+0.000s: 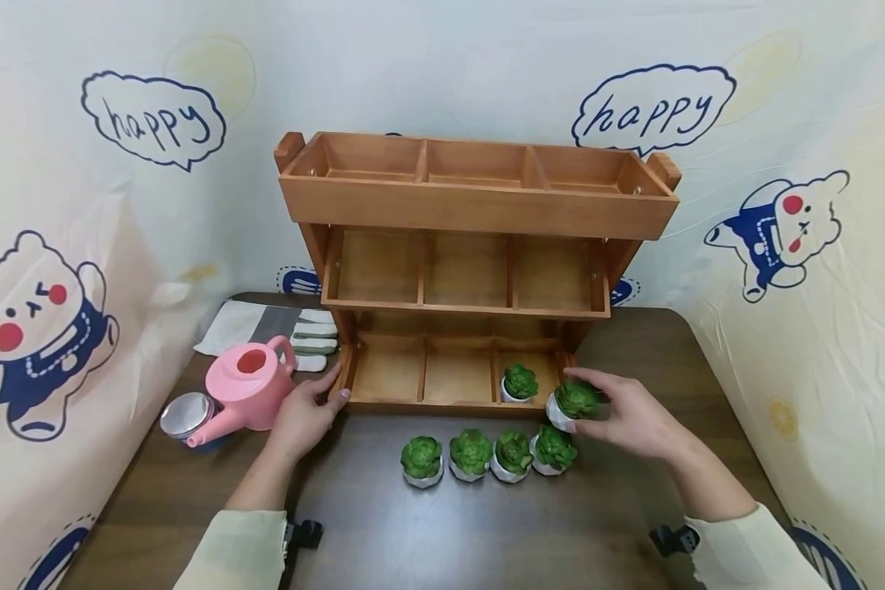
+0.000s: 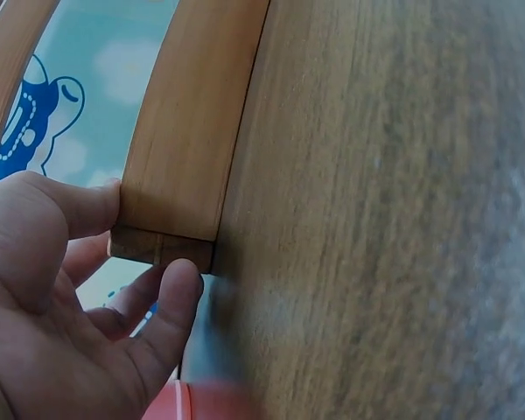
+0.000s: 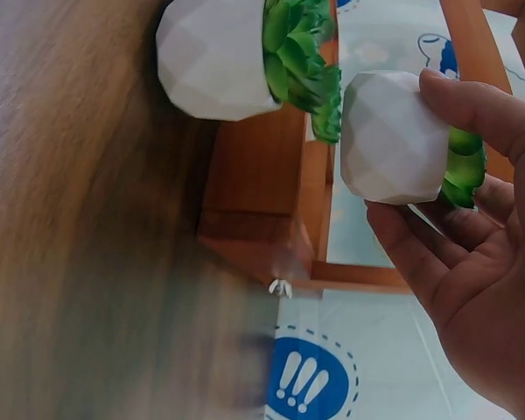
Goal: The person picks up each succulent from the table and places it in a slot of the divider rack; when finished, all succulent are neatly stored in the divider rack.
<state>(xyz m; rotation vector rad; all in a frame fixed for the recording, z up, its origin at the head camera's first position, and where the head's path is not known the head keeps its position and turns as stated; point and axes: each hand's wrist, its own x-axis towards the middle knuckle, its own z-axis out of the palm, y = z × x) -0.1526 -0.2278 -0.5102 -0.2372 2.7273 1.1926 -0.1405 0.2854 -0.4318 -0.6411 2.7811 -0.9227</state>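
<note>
A three-tier wooden shelf with divided compartments stands at the back of the table. My left hand grips the left front corner of its bottom tier, thumb and fingers on either side of the wooden end. With thumb and fingers my right hand holds a potted succulent by its white faceted pot, just off the shelf's right front corner. Another succulent sits in the bottom tier's right compartment. Several more potted succulents stand in a row on the table before the shelf.
Left of the shelf stands a pink watering can, beside a silver-lidded jar. Behind it lie grey-and-white gloves. Printed cloth hangs behind and on both sides of the dark wooden table.
</note>
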